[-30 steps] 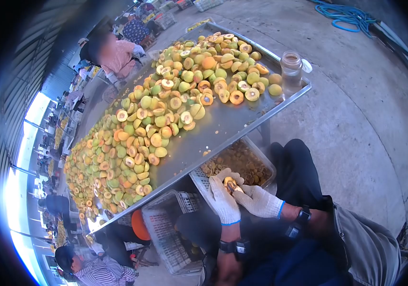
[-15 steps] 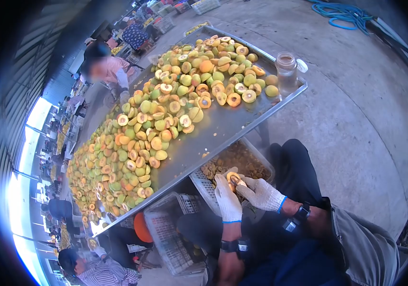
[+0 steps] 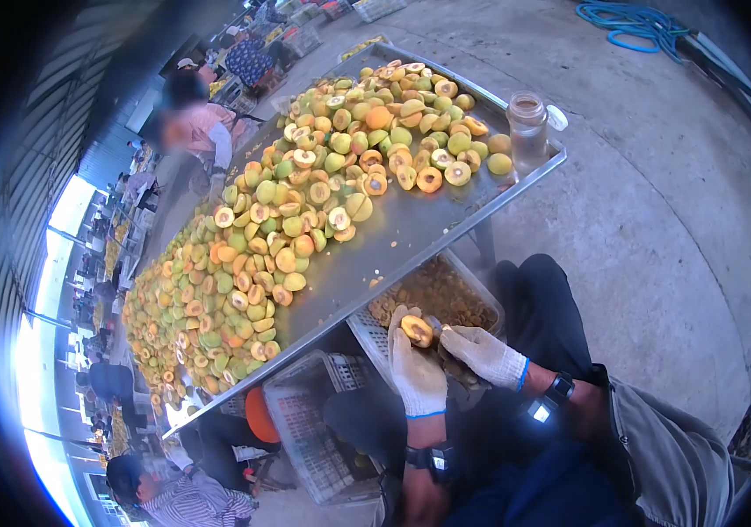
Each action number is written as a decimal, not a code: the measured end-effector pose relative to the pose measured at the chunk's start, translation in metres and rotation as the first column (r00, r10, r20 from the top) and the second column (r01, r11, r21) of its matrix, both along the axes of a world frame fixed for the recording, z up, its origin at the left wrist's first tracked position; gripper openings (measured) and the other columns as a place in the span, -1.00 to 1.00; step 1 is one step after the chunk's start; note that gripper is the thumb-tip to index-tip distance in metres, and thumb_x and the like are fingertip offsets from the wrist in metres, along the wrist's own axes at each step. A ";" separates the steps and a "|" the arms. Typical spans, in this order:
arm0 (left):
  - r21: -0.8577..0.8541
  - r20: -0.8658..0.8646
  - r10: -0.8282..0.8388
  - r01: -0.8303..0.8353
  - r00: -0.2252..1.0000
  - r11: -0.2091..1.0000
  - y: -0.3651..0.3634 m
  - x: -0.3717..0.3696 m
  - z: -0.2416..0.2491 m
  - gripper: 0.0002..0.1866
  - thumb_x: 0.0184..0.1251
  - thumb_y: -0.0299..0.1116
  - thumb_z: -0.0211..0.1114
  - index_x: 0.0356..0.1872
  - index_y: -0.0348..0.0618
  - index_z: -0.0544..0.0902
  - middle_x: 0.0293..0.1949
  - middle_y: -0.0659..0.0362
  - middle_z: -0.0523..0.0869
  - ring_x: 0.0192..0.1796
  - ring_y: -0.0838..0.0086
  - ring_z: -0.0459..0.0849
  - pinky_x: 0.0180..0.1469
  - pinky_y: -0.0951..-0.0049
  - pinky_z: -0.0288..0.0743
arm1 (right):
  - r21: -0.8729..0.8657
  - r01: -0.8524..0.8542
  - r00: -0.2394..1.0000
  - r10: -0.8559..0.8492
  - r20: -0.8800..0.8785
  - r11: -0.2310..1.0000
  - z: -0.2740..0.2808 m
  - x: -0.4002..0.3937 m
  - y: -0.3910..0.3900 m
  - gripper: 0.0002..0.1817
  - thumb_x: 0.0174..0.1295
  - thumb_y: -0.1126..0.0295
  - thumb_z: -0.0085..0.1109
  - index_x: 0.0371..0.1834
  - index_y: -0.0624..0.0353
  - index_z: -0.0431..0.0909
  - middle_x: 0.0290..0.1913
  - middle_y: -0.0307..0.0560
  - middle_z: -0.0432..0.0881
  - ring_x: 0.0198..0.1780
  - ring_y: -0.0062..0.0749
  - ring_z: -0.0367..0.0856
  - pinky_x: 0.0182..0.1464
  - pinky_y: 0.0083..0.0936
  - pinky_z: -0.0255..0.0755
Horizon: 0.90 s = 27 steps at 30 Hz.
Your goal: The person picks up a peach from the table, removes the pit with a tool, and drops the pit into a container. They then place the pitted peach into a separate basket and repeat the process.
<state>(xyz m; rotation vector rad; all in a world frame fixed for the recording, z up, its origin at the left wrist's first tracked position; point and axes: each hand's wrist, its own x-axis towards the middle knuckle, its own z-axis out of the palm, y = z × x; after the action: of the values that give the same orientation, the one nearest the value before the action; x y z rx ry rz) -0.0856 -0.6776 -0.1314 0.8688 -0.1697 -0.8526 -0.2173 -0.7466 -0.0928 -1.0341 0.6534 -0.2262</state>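
My left hand (image 3: 417,373), in a white knit glove with a blue cuff edge, is closed around a peach half (image 3: 417,331), its orange cut face turned up. Beside it, my right hand (image 3: 488,357), gloved the same way, has its fingers pinched together close to the fruit. What sits between those fingers is too small to make out. Both hands are over a white crate (image 3: 494,303) holding brown pits and scraps. Above them, a metal table (image 3: 367,268) carries a large heap of halved peaches (image 3: 288,211).
A clear jar (image 3: 528,132) stands at the table's right corner, its white lid (image 3: 556,118) alongside. Another white crate (image 3: 301,430) is below the table. One person (image 3: 204,132) works across the heap, another (image 3: 191,496) sits lower left. A blue hose (image 3: 635,26) lies on the floor.
The peach half has tilted, showing more of its cut face. My right fingers have drawn slightly away from it. The person across the table has shifted.
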 end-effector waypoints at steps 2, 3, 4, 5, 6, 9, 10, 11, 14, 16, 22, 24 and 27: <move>-0.044 0.002 -0.023 0.023 1.000 0.999 0.000 0.002 -0.002 -0.54 0.67 -0.21 0.12 0.43 -0.19 0.47 0.27 0.01 0.57 0.26 0.17 0.58 0.42 0.08 0.43 | -0.009 -0.023 1.000 0.023 0.016 1.000 -0.011 0.000 -0.002 -0.44 0.67 -0.15 -0.20 -0.29 0.08 0.51 -0.62 -0.36 0.44 -0.70 -0.72 0.34 -0.69 -0.65 0.17; -0.054 -0.008 -0.034 0.034 0.999 0.998 0.001 0.002 -0.001 -0.55 0.65 -0.25 0.12 0.43 -0.20 0.47 0.27 0.00 0.58 0.29 0.14 0.56 0.43 0.05 0.43 | -0.016 -0.041 0.999 0.041 0.033 0.999 -0.015 -0.001 -0.002 -0.41 0.67 -0.19 -0.23 -0.30 0.07 0.50 -0.63 -0.36 0.44 -0.73 -0.72 0.32 -0.73 -0.66 0.14; -0.063 -0.018 -0.047 0.045 0.999 0.997 0.001 0.001 -0.001 -0.56 0.64 -0.28 0.13 0.42 -0.21 0.47 0.27 -0.01 0.58 0.33 0.11 0.55 0.44 0.02 0.43 | -0.016 -0.043 0.999 0.043 0.032 0.999 -0.016 -0.001 -0.002 -0.41 0.67 -0.19 -0.23 -0.30 0.07 0.50 -0.63 -0.36 0.44 -0.73 -0.72 0.32 -0.73 -0.66 0.14; -0.063 -0.018 -0.045 0.044 0.999 0.997 0.001 0.001 0.000 -0.56 0.64 -0.28 0.13 0.42 -0.21 0.47 0.27 -0.01 0.58 0.33 0.11 0.55 0.44 0.02 0.43 | 0.013 -0.046 0.998 0.045 0.033 0.999 -0.016 -0.002 -0.002 -0.40 0.67 -0.20 -0.23 -0.29 0.07 0.50 -0.63 -0.36 0.44 -0.72 -0.72 0.32 -0.73 -0.67 0.15; -0.065 -0.047 -0.049 0.046 0.998 0.997 0.001 0.001 0.001 -0.56 0.61 -0.31 0.14 0.41 -0.22 0.47 0.27 -0.02 0.58 0.35 0.09 0.54 0.45 -0.03 0.43 | 0.042 -0.048 0.998 0.046 0.035 0.998 -0.015 -0.002 -0.002 -0.40 0.66 -0.21 -0.24 -0.29 0.06 0.51 -0.63 -0.36 0.44 -0.72 -0.73 0.32 -0.73 -0.68 0.15; -0.113 -0.088 -0.088 0.077 0.992 0.991 0.003 0.001 0.002 -0.55 0.54 -0.37 0.16 0.39 -0.23 0.48 0.28 -0.02 0.58 0.35 0.06 0.54 0.45 -0.13 0.43 | -0.002 0.003 1.000 -0.003 0.014 1.000 -0.007 -0.002 -0.002 -0.39 0.66 -0.22 -0.24 -0.31 0.06 0.51 -0.63 -0.37 0.43 -0.73 -0.73 0.32 -0.74 -0.68 0.15; -0.159 -0.098 -0.122 0.106 0.988 0.982 0.004 0.001 0.003 -0.54 0.50 -0.40 0.17 0.38 -0.24 0.48 0.29 -0.02 0.57 0.34 0.05 0.56 0.45 -0.18 0.43 | -0.001 0.004 1.000 -0.004 0.014 1.000 -0.006 -0.002 -0.001 -0.39 0.66 -0.22 -0.24 -0.31 0.06 0.51 -0.63 -0.37 0.43 -0.73 -0.73 0.32 -0.74 -0.68 0.15; -0.158 -0.097 -0.124 0.108 0.987 0.982 0.004 0.001 0.004 -0.54 0.50 -0.40 0.17 0.38 -0.24 0.48 0.29 -0.02 0.57 0.34 0.05 0.56 0.45 -0.18 0.43 | -0.037 0.008 1.000 -0.007 0.008 0.999 -0.006 -0.002 -0.001 -0.39 0.66 -0.20 -0.21 -0.30 0.08 0.53 -0.62 -0.36 0.44 -0.71 -0.74 0.32 -0.71 -0.69 0.17; -0.181 -0.121 -0.155 0.132 0.981 0.975 0.006 0.001 0.011 -0.55 0.45 -0.44 0.17 0.34 -0.21 0.51 0.27 -0.03 0.60 0.34 0.01 0.56 0.42 -0.23 0.45 | -0.155 0.031 0.999 -0.032 -0.003 0.987 -0.017 0.002 0.001 -0.42 0.65 -0.16 -0.13 -0.24 0.15 0.57 -0.58 -0.33 0.50 -0.63 -0.71 0.40 -0.60 -0.64 0.29; -0.196 -0.178 -0.181 0.146 0.967 0.970 0.008 0.005 0.007 -0.60 0.46 -0.41 0.19 0.28 -0.20 0.52 0.23 -0.02 0.63 0.35 -0.03 0.57 0.40 -0.28 0.47 | -0.237 0.048 0.999 -0.051 -0.006 0.970 -0.026 0.004 0.003 -0.43 0.64 -0.13 -0.08 -0.20 0.20 0.60 -0.55 -0.30 0.56 -0.57 -0.67 0.48 -0.52 -0.58 0.39; -0.071 -0.171 -0.061 0.049 0.983 0.996 0.008 0.004 0.002 -0.71 0.58 -0.35 0.14 0.17 -0.28 0.54 0.23 -0.08 0.63 0.34 -0.09 0.59 0.44 -0.25 0.47 | -0.509 -0.064 0.990 -0.012 -0.144 0.859 -0.015 0.002 0.008 -0.47 0.55 -0.05 0.05 0.06 0.29 0.66 -0.23 0.35 0.72 -0.16 0.23 0.75 -0.05 -0.10 0.56; -0.033 -0.170 0.004 -0.010 0.985 0.999 0.005 0.004 0.004 -0.71 0.59 -0.35 0.12 0.16 -0.31 0.54 0.24 -0.11 0.62 0.36 -0.10 0.58 0.46 -0.25 0.45 | -0.598 -0.180 0.965 0.024 -0.260 0.781 0.000 0.000 0.009 -0.49 0.53 -0.04 0.06 -0.07 0.29 0.65 -0.27 0.36 0.71 -0.16 0.32 0.71 -0.10 -0.01 0.55; 0.007 -0.199 0.068 -0.068 0.978 0.998 0.001 0.002 0.015 -0.69 0.60 -0.31 0.11 0.14 -0.36 0.54 0.27 -0.15 0.59 0.38 -0.13 0.56 0.48 -0.26 0.42 | -0.641 -0.177 0.961 -0.009 -0.276 0.747 -0.008 0.001 0.013 -0.55 0.52 -0.02 0.10 -0.06 0.23 0.61 -0.26 0.35 0.71 -0.14 0.40 0.68 -0.12 0.08 0.52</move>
<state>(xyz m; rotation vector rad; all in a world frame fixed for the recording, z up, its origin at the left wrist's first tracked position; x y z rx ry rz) -0.0834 -0.6767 -0.1168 0.7795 0.0351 -0.8701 -0.2159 -0.7339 -0.1005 -1.8087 0.7855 -0.2495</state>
